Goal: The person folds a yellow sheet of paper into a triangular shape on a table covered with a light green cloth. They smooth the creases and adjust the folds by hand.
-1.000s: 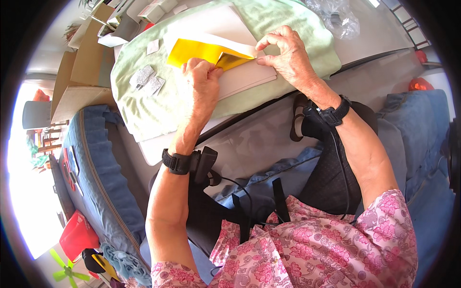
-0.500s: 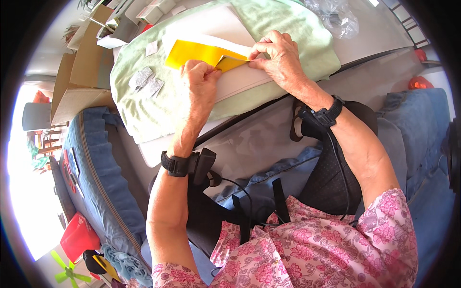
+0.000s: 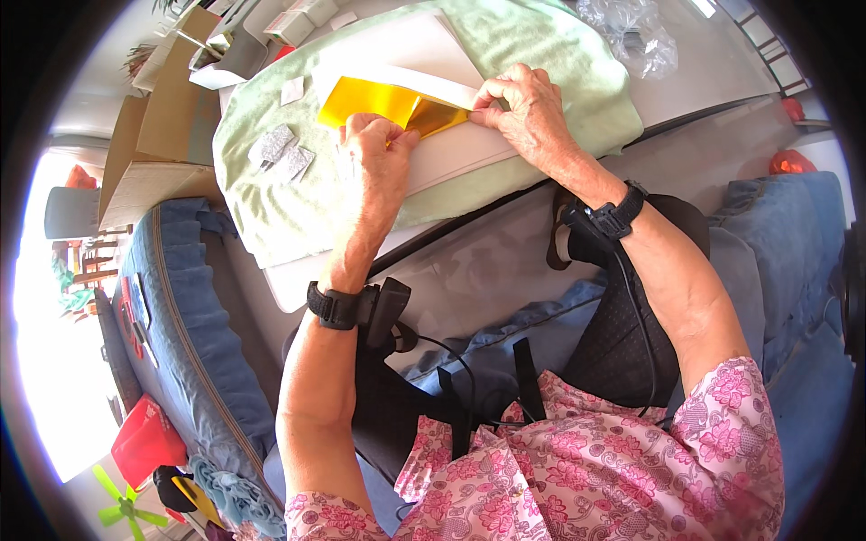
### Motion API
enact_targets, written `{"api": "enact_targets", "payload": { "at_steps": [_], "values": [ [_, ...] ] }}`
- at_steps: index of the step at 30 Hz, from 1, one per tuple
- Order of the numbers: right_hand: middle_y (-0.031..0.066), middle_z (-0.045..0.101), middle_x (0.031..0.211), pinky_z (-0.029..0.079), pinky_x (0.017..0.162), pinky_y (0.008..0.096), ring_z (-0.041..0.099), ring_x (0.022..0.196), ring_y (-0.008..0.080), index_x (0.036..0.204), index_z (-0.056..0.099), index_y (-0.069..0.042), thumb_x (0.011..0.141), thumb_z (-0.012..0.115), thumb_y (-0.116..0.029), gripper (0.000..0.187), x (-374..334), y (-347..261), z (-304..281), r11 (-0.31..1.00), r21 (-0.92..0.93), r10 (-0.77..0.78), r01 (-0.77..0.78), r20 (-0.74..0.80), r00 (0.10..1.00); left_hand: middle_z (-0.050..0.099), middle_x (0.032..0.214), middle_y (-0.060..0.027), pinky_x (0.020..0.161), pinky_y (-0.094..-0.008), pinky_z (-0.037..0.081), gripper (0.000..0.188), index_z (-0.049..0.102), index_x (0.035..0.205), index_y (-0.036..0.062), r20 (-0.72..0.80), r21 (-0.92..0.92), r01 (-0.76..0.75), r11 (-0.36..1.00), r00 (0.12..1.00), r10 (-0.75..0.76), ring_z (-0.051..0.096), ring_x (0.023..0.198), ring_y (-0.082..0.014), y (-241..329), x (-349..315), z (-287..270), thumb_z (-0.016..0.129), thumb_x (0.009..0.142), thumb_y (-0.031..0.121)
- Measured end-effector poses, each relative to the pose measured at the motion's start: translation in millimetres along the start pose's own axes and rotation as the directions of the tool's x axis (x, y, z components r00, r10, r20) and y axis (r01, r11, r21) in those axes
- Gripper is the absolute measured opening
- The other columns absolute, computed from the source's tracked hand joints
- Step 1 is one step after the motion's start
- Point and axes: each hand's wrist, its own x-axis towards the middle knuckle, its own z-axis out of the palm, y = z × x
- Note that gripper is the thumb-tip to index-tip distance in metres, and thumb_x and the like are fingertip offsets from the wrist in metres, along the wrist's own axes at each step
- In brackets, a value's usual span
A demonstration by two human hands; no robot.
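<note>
A shiny yellow strip of paper or foil (image 3: 356, 102), with a white band (image 3: 424, 83) along its far edge, lies over white paper sheets (image 3: 410, 43). My left hand (image 3: 375, 160) pinches its near edge around the middle; the fingertips are partly hidden behind the knuckles. At the strip's right end, my right hand (image 3: 525, 110) grips the corner between thumb and forefinger. The yellow surface bends into a raised crease between the two hands. Small silvery glittery pieces (image 3: 273, 144) sit left of the sheets, with a small pale square (image 3: 292, 90) beyond them.
A pale green cloth (image 3: 550, 54) covers much of the table. Clear crumpled plastic (image 3: 634, 36) sits at the far right. An open cardboard box (image 3: 171, 135) stands left of the table, near small white boxes (image 3: 289, 27). Blue-covered seating (image 3: 194, 298) is on the left and right.
The crease in the yellow strip has opened out somewhat, and its folded-over underside shows less. Both hands keep their grip and have hardly moved; the view has shifted slightly.
</note>
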Motion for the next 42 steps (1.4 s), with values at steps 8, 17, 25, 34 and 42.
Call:
{"api": "enact_targets", "payload": {
  "at_steps": [8, 17, 25, 34, 42],
  "values": [
    [0.0063, 0.056, 0.096, 0.036, 0.09, 0.0409, 0.049, 0.099, 0.0271, 0.083, 0.074, -0.018, 0.077, 0.078, -0.028, 0.012, 3, -5, -1, 0.999, -0.022, 0.049, -0.049, 0.014, 0.999, 0.06, 0.099, -0.0126, 0.093, -0.0436, 0.04, 0.019, 0.067, 0.076, 0.0018, 0.1, 0.099, 0.114, 0.989, 0.987, -0.124, 0.052, 0.101, -0.0327, 13, 2, -9, 0.076, 0.078, 0.018],
    [0.0077, 0.059, 0.098, 0.036, 0.09, 0.041, 0.05, 0.101, 0.0282, 0.081, 0.074, -0.016, 0.077, 0.076, -0.028, 0.013, 5, -6, 0, 0.998, -0.02, 0.065, -0.065, 0.025, 0.998, 0.059, 0.104, -0.0158, 0.095, -0.0452, 0.037, 0.025, 0.067, 0.076, -0.0019, 0.144, 0.153, 0.13, 0.98, 0.978, -0.152, 0.051, 0.101, -0.0344, 20, 5, -15, 0.073, 0.082, 0.022],
    [0.0085, 0.06, 0.099, 0.036, 0.091, 0.0419, 0.051, 0.1, 0.029, 0.08, 0.075, -0.015, 0.075, 0.076, -0.03, 0.015, 7, -9, -3, 0.992, -0.003, 0.123, -0.123, 0.057, 0.991, 0.059, 0.105, -0.0165, 0.098, -0.0459, 0.036, 0.028, 0.068, 0.075, -0.002, 0.18, 0.174, 0.175, 0.969, 0.962, -0.205, 0.051, 0.105, -0.0338, 17, 10, -15, 0.073, 0.079, 0.025],
    [0.0096, 0.061, 0.101, 0.037, 0.092, 0.0433, 0.051, 0.102, 0.0303, 0.078, 0.076, -0.015, 0.072, 0.076, -0.031, 0.017, 10, -8, -2, 0.987, -0.01, 0.16, -0.159, 0.082, 0.984, 0.064, 0.098, -0.0149, 0.094, -0.0455, 0.037, 0.028, 0.07, 0.071, 0.0002, 0.116, 0.189, 0.168, 0.967, 0.974, -0.192, 0.054, 0.103, -0.0306, 13, 11, -12, 0.078, 0.072, 0.026],
    [0.0098, 0.062, 0.102, 0.038, 0.091, 0.045, 0.052, 0.101, 0.0315, 0.076, 0.077, -0.016, 0.071, 0.078, -0.033, 0.017, 12, -3, -2, 0.986, 0.011, 0.165, -0.166, 0.09, 0.982, 0.062, 0.106, -0.018, 0.096, -0.0445, 0.039, 0.028, 0.069, 0.074, -0.0021, 0.166, 0.238, 0.195, 0.952, 0.957, -0.237, 0.054, 0.106, -0.0337, 18, 14, -13, 0.073, 0.074, 0.026]
  ]
}}
